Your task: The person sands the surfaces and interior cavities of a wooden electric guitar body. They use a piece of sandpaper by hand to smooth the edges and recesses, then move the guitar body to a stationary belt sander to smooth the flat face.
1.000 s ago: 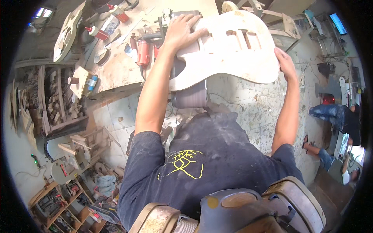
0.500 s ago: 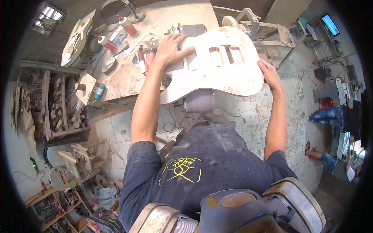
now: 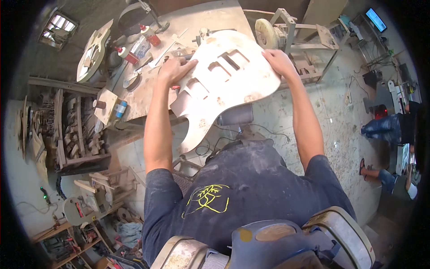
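A pale, unpainted electric guitar body (image 3: 233, 89) with several cut-out pockets is held tilted between my two hands. My left hand (image 3: 176, 71) grips its left edge, the thumb on the upper face and the fingers partly hidden. On the far right edge, my right hand (image 3: 278, 62) has its thumb on top and its other fingers out of sight beneath. One long horn of the body points down toward me. Under the near edge shows a grey sanding drum (image 3: 236, 115), largely covered by the wood; whether the two touch I cannot tell.
Beyond my left hand stretches a wooden workbench (image 3: 204, 19) with two red-and-white glue bottles (image 3: 150, 36) and a roll of tape (image 3: 131, 82). Another guitar body (image 3: 95, 51) leans at its left. A wooden-framed machine with a round wheel (image 3: 266, 33) stands far right. Cables (image 3: 273, 130) cross the tiled floor.
The guitar body has turned, its horn swinging toward me and its right end moving away and leftward. My right hand has gone with it; my left hand has shifted left and slightly nearer.
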Available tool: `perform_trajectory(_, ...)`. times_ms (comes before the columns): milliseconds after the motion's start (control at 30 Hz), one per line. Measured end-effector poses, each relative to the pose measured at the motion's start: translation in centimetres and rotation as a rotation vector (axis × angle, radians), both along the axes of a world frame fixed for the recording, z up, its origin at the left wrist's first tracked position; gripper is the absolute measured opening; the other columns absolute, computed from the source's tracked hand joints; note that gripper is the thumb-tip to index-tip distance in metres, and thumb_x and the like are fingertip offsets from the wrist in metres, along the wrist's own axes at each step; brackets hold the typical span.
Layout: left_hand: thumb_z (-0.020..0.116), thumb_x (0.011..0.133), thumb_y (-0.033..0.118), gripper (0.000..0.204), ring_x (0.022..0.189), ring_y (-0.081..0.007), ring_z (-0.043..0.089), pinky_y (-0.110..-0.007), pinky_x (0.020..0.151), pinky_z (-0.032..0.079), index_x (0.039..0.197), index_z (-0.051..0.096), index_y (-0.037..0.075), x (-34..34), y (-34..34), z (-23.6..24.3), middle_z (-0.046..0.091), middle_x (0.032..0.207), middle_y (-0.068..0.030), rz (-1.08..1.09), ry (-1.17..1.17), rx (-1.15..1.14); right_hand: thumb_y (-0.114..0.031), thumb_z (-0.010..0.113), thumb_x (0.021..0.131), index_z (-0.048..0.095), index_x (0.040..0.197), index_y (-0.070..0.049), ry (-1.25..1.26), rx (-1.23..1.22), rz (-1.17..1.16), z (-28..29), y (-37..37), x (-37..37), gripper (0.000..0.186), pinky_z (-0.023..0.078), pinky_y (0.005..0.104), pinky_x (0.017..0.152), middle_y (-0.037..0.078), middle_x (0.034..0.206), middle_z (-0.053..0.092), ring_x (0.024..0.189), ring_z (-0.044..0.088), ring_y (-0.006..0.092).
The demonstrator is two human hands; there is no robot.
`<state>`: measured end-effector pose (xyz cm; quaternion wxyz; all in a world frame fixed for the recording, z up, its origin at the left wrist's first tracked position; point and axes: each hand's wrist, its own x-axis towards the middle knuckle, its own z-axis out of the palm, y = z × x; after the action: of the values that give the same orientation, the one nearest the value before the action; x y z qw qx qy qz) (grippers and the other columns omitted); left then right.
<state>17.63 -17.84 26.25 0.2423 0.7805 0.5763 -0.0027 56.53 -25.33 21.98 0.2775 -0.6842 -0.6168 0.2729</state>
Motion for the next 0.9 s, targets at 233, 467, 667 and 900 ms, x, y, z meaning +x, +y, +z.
perform_trajectory(233,0.053,0.099,0.05,0.062,0.127,-0.0264,0.053,-0.037,0.101,0.045,0.144,0.052,0.008,-4.3,-4.3,0.8,0.057,0.136,-0.0149,0.154,-0.322,-0.07,-0.039,0.057,0.093,0.077,0.104,-0.009,-0.232,0.231,0.021,-0.8,5.4,-6.0,0.037,0.052,0.0465,0.09,0.021,0.098,0.072,0.099,0.068,0.0401)
perform_trajectory(467,0.044,0.103,0.053,0.06,0.118,-0.0299,0.063,-0.038,0.102,0.044,0.137,0.06,0.006,-9.4,-3.7,-1.5,0.067,0.129,-0.0185,0.162,-0.269,-0.013,-0.041,0.056,0.095,0.078,0.11,-0.016,-0.146,0.238,0.067,-1.8,7.4,-10.2,0.036,0.048,0.0513,0.098,0.021,0.108,0.071,0.106,0.062,0.0474)
perform_trajectory(667,0.046,0.104,0.05,0.06,0.124,-0.0306,0.059,-0.037,0.106,0.041,0.135,0.06,0.0,-11.5,-3.2,-2.2,0.065,0.132,-0.0206,0.141,-0.253,-0.026,-0.043,0.055,0.098,0.078,0.113,-0.022,-0.181,0.203,0.029,-1.3,6.8,-12.3,0.035,0.045,0.056,0.102,0.019,0.118,0.068,0.115,0.055,0.0503)
perform_trajectory(900,0.044,0.104,0.049,0.061,0.122,-0.0328,0.06,-0.039,0.105,0.041,0.133,0.06,-0.001,-12.3,-3.5,-2.0,0.066,0.127,-0.0243,0.107,-0.207,-0.004,-0.042,0.055,0.098,0.078,0.112,-0.022,-0.144,0.129,0.012,-0.7,5.6,-13.1,0.034,0.046,0.0538,0.102,0.019,0.115,0.07,0.115,0.056,0.0495)
